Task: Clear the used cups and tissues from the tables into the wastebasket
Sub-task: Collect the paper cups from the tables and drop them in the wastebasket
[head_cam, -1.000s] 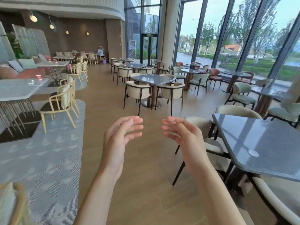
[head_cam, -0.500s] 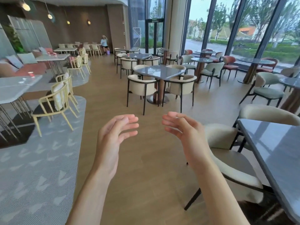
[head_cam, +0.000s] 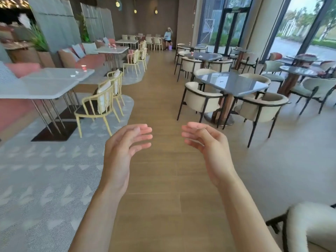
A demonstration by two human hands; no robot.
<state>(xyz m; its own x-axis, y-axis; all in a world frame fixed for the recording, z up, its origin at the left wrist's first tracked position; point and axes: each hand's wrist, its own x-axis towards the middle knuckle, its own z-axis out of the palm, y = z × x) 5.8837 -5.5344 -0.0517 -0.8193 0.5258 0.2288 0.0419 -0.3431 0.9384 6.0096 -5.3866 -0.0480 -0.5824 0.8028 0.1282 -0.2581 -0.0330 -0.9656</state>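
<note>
- The left hand (head_cam: 125, 151) is hovering over the wooden floor (head_cam: 163, 106), its grip loosely open with the fingers curled inward and nothing in it.
- The right hand (head_cam: 209, 148) is hanging opposite it, palm facing the left hand, its grip likewise open and empty; the two hands are staying apart, with bare floor showing between the fingertips.
- A small red cup (head_cam: 83, 67) is standing on the white marble counter (head_cam: 54, 77) at the left, near that counter's far edge, and a pale crumpled tissue (head_cam: 73, 75) is lying just beside it, nearer the camera.
- Two more red cups (head_cam: 111, 45) are sitting on the next white counter (head_cam: 112, 50) farther back along the pink bench seat (head_cam: 91, 59).
- A yellow wooden chair (head_cam: 98, 106) is standing on the grey patterned rug (head_cam: 45, 170), beside the near counter.
- At the right, a grey square counter (head_cam: 231, 82) is ringed by cream armchairs (head_cam: 201, 100); a small dark speck on it is too small to tell.
- A purple bucket-like container (head_cam: 170, 47) is sitting on the floor far down the aisle, beside a distant person (head_cam: 168, 38).
</note>
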